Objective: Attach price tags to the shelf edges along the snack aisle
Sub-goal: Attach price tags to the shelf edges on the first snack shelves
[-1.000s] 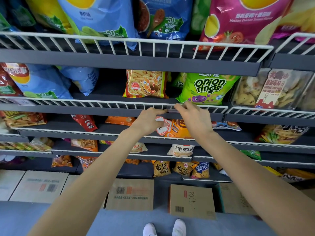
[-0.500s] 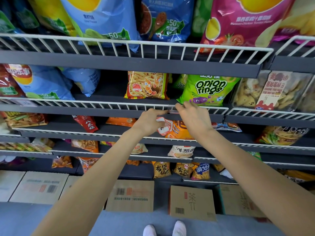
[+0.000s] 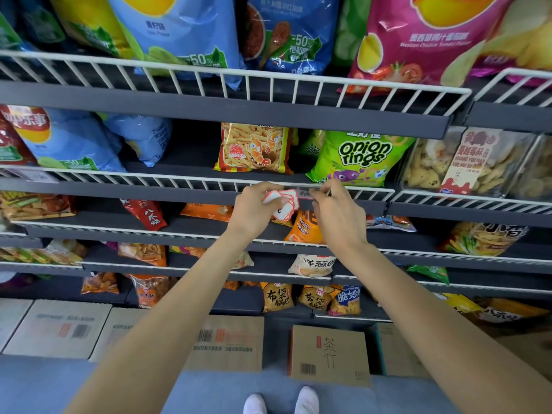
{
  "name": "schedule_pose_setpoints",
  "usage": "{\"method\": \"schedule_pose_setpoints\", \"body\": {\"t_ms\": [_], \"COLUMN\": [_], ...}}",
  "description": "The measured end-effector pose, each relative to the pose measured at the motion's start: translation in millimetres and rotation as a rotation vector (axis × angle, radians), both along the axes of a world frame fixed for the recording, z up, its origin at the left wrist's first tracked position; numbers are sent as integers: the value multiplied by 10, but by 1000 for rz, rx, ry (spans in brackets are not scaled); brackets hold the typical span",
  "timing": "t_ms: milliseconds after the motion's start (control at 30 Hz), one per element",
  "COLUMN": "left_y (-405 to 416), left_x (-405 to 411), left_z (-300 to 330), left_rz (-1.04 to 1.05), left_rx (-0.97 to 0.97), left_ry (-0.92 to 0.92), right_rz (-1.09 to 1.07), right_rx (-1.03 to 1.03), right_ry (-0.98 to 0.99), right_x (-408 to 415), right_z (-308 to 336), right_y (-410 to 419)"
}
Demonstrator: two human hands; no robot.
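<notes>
Head view shows our left hand [image 3: 254, 204] curled round a small fan of red-edged white price tags [image 3: 282, 201], held just in front of the grey shelf edge [image 3: 179, 191]; our right hand [image 3: 336, 210] pinches one tag [image 3: 306, 193] between thumb and fingertips, pressing it against that same edge below the white wire rail [image 3: 149, 177]; the two hands sit close together, not touching; a green onion rings bag [image 3: 358, 156] stands on the shelf just beyond the right hand, an orange shrimp-stick bag [image 3: 254, 147] to its left; cardboard boxes [image 3: 328, 354] lie on the floor near our white shoes [image 3: 280, 403].
</notes>
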State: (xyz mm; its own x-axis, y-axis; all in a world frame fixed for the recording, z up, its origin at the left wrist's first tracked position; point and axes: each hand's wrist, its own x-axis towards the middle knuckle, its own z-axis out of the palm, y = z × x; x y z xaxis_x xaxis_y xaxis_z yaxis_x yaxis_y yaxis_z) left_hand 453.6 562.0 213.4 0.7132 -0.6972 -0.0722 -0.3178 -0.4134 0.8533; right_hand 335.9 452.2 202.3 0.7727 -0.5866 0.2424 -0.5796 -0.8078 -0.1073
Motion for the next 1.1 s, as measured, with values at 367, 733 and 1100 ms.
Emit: {"method": "schedule_pose_setpoints", "body": {"t_ms": [367,733,1100], "left_y": [-62,17,-59], "left_x": [-174,-140,-107], "left_z": [84,124,42], "left_rz": [6,-113,-175], "left_rx": [-77,148,104], "left_ry": [12,-209,8], "right_rz": [67,120,106], "right_rx": [-119,-19,-29], "right_ry": [168,112,108], "right_x": [34,14,1], "right_z": [253,186,145], "right_y": [-30,-110,-110]}}
